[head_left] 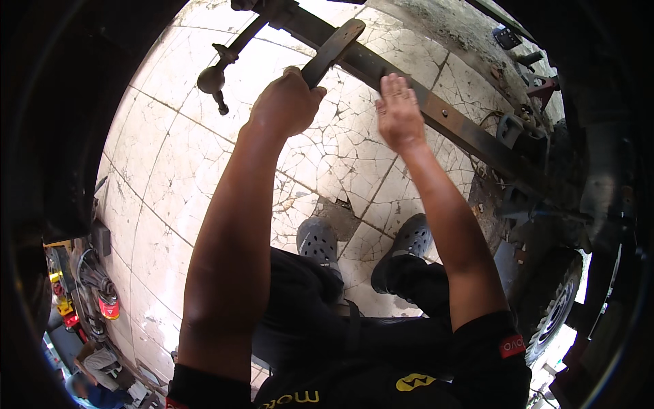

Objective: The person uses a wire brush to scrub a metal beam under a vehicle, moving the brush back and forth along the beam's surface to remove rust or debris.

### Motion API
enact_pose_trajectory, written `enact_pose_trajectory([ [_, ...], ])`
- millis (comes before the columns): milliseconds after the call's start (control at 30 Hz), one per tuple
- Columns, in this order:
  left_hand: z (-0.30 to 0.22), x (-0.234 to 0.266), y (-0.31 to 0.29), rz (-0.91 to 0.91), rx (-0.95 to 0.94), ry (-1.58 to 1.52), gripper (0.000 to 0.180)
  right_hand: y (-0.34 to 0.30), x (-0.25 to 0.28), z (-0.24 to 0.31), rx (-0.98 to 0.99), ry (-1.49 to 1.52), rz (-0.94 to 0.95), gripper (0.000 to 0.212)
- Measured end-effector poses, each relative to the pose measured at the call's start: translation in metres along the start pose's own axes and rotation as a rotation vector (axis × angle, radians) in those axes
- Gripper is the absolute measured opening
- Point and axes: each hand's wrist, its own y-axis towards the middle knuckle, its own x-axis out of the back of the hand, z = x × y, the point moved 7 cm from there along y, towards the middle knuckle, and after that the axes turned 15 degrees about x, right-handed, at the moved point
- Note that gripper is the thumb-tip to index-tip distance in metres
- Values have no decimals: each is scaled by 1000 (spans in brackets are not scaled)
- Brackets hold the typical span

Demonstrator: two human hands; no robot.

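Observation:
My left hand (288, 103) is closed around the near end of a flat, dark metal bar (335, 49) with a rounded far end. That bar lies across, or just above, a long dark metal beam (470, 133), which runs from the upper left down to the right. Farther right, my right hand (400, 112) is stretched flat, fingers straight and holding nothing. Its fingertips overlap the beam's near edge; whether they touch it I cannot tell. The beam has a rusty brown patch with a small bolt or hole right of that hand.
A rod with a ball-shaped end (211, 80) juts from the beam's left end. Below are cracked pale floor tiles (170, 136) and my feet in grey clogs (318, 240). A tyre (558, 310) stands at right; tools and a red can (109, 308) lie lower left, near another person (95, 392).

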Motion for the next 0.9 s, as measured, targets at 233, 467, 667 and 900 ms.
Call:
enact_pose_trajectory([
  [233,6,6,2,-9,75,-50,51,8,-3,12,-2,6,44,61],
  [467,4,5,2,7,92,-14,56,18,-2,8,-93,-9,-10,59],
  [667,-1,8,-2,39,158,-38,57,23,1,-23,-357,-58,-30,56],
  [900,-2,3,-2,78,158,-45,56,34,-3,-19,-275,1,-42,57],
])
